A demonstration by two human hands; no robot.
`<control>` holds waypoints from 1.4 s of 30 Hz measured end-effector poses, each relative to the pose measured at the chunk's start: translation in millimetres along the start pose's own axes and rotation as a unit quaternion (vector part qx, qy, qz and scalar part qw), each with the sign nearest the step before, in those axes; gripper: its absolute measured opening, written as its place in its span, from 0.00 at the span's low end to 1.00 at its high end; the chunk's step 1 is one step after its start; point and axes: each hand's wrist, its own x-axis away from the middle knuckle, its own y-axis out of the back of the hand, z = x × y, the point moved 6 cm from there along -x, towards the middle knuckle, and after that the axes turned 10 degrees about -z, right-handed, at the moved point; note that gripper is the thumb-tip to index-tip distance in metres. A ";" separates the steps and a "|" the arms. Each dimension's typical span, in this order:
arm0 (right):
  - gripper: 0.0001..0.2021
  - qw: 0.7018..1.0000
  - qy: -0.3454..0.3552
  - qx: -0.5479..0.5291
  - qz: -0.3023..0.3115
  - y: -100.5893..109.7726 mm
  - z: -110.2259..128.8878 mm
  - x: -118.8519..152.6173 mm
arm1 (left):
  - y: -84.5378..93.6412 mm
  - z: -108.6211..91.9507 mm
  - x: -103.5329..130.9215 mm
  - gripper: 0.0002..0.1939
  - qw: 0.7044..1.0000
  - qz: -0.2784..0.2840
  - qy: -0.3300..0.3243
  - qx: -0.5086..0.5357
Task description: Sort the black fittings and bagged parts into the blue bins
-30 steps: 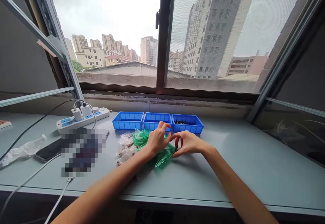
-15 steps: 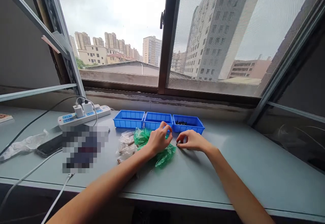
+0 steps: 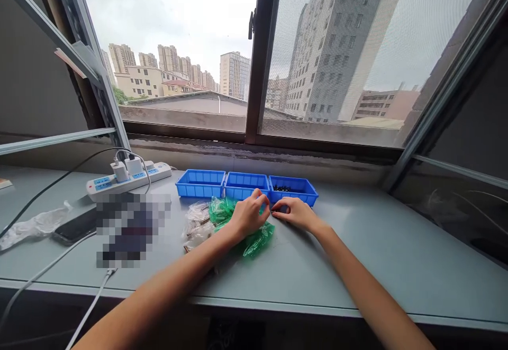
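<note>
My left hand (image 3: 251, 213) is over the green plastic bags (image 3: 259, 240), its thumb and fingertips brought together; whatever they pinch is too small to name. Close to its fingertips is my right hand (image 3: 291, 213), also pinching something tiny that I cannot make out. Both hands are just in front of the middle blue tray (image 3: 243, 180) and the right blue tray (image 3: 299, 195), which holds small black parts (image 3: 281, 189). Clear bags with brownish pieces (image 3: 198, 228) lie left of the green ones.
A left blue tray (image 3: 200, 189) completes the row below the window. On the left are a white power strip (image 3: 130, 180) with plugs, a dark phone (image 3: 75, 226), a blurred-out item, crumpled clear plastic (image 3: 37, 227) and cables. Metal frames stand at both sides.
My right hand has moved up and left from the tabletop, bringing its fingertips near those of my left hand. The left hand has hardly moved. The camera view has shifted slightly.
</note>
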 end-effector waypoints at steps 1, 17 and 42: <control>0.08 1.000 -0.005 0.005 -0.007 1.0 -1.2 -0.3 | 0.4 0.0 0.0 0.10 1.000 -0.001 0.002 0.002; 0.09 0.998 -0.043 0.029 -0.029 5.9 -5.3 0.6 | 0.4 2.2 -0.1 0.10 1.000 0.009 0.023 0.005; 0.20 0.922 -0.132 -0.360 -0.045 -1.1 11.9 -4.3 | 0.1 5.3 -0.4 0.12 1.000 -0.002 0.017 0.018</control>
